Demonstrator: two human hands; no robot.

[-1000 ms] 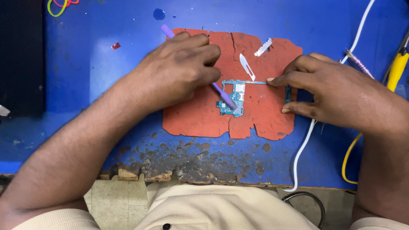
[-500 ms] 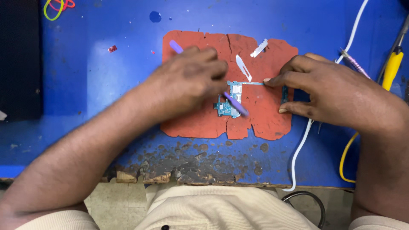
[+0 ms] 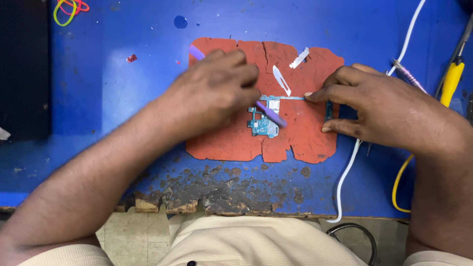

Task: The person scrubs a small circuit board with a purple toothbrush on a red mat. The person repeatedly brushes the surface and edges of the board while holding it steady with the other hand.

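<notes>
A small blue-green circuit board lies on a cracked orange-red mat on the blue workbench. My left hand is closed around a purple brush-like tool whose tip rests on the board; its other end sticks out behind my knuckles. My right hand presses its fingertips on the board's thin right arm, holding it down on the mat. A scalpel blade lies loose just above the board.
A small toothed metal strip lies at the mat's top right. A white cable runs down the right side. A yellow-handled tool and yellow wire sit far right. Coloured rubber bands lie top left; the bench's front edge is chipped.
My left hand has shifted right and down, carrying the purple tool's tip across the board. My right hand keeps pinning the board's arm in the same place.
</notes>
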